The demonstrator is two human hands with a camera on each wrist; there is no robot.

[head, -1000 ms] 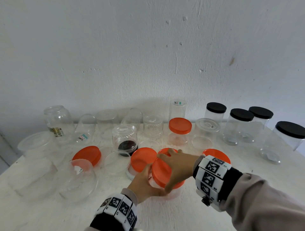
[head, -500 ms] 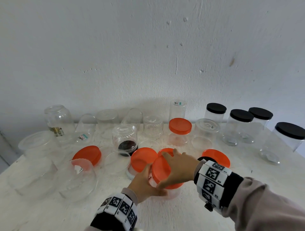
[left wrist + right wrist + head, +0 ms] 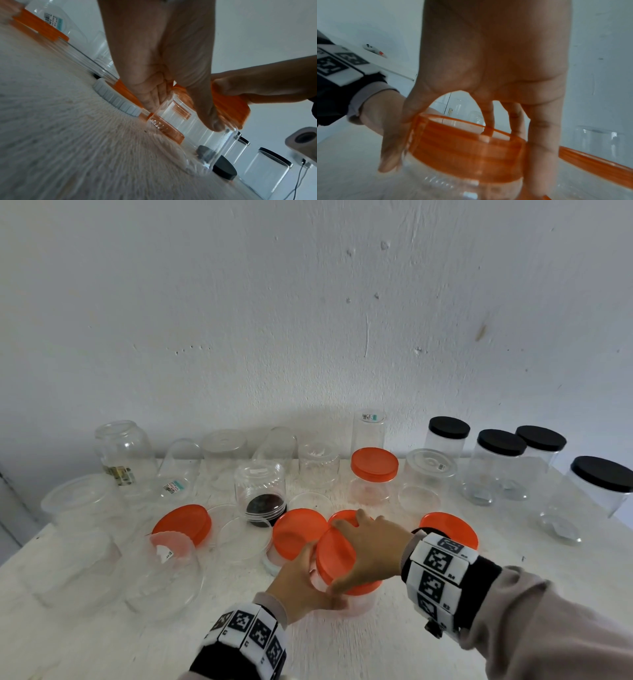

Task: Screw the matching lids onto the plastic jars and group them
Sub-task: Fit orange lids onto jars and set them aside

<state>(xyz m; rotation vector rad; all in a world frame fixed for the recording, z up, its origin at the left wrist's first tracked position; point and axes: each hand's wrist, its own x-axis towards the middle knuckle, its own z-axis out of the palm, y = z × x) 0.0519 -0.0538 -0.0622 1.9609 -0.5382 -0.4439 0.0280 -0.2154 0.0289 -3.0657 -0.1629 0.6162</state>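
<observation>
A clear plastic jar [image 3: 356,601] [image 3: 202,142] [image 3: 447,185] stands near the table's front middle with an orange lid [image 3: 334,559] [image 3: 229,106] [image 3: 467,147] on its mouth. My right hand [image 3: 368,549] [image 3: 496,81] comes from above, and its thumb and fingers curl round the lid's rim. From the left, my left hand [image 3: 301,583] [image 3: 171,83] grips the jar's clear wall just under the lid. Most of the jar's body is hidden behind both hands in the head view.
Loose orange lids [image 3: 183,523] [image 3: 299,532] [image 3: 448,529] lie around the hands. One orange-lidded jar [image 3: 374,474] stands behind. Several black-lidded jars [image 3: 500,463] group at the right. Open clear jars [image 3: 125,450] and tubs [image 3: 78,501] crowd the left and back by the wall.
My right wrist has moved slightly to the right while its fingers shifted round the orange lid. The left hand and the jar stay where they were.
</observation>
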